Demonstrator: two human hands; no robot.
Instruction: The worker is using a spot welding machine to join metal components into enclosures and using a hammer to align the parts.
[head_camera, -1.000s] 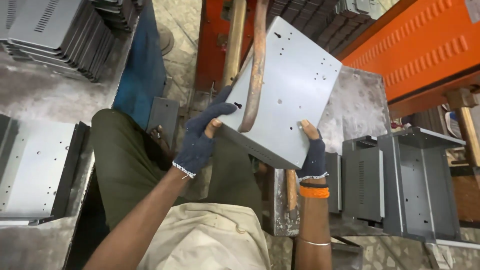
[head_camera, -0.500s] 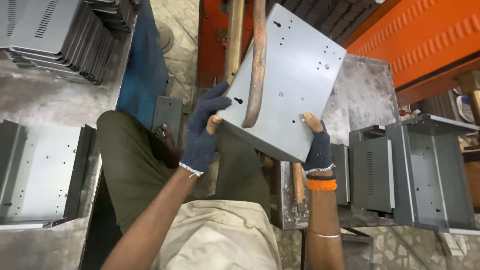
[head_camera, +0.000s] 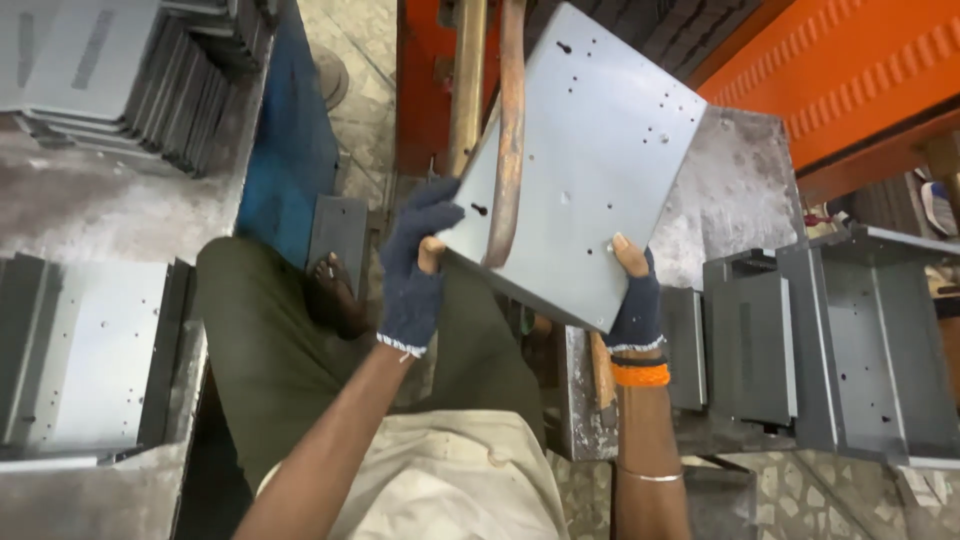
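Grey panel w/ small dark holes btwn both hands; dark blue knit gloves, left hand, right hand; orange wristband below right.

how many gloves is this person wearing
2. A dark blue glove on the left hand grips the left edge of the grey metal panel; a shorter fingerless one on the right hand holds its lower corner.

A worn grey bench carries folded grey metal housings (standing side by side).
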